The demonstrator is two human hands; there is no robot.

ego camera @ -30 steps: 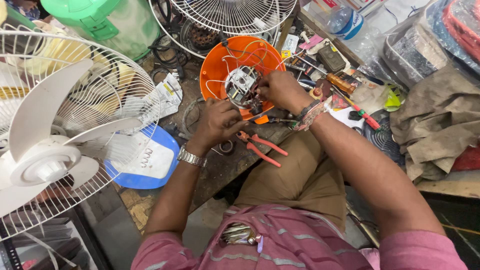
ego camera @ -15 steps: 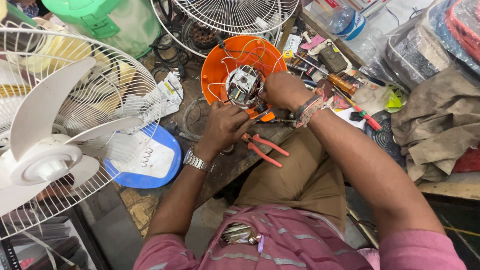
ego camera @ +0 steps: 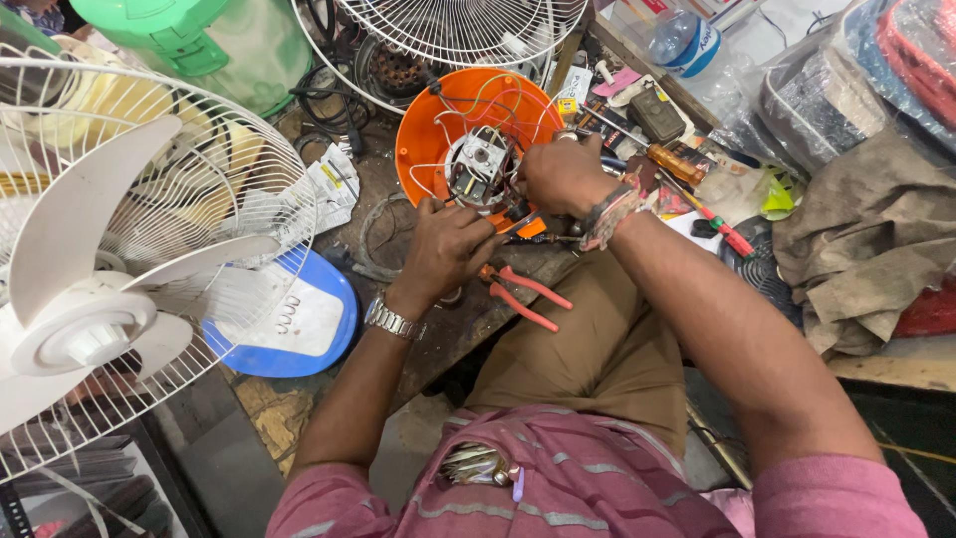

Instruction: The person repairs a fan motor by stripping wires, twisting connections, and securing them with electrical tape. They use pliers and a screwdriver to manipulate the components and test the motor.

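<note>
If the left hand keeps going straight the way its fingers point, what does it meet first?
Likely the fan motor in the orange housing: the left hand points up-right at it, fingertips by the lower rim. Depth is unclear, and loose white wires may come first.

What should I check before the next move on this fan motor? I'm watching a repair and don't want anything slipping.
1. Left hand steadies the orange housing at its lower rim: ok.
2. Right hand on the motor side: ok; its grip is hidden.
3. White wires clear of the fingers: cannot tell.
4. Red-handled pliers within reach on the bench: ok.
5. Bench around the housing uncluttered: not ok, screwdriver and parts crowd it.
</note>
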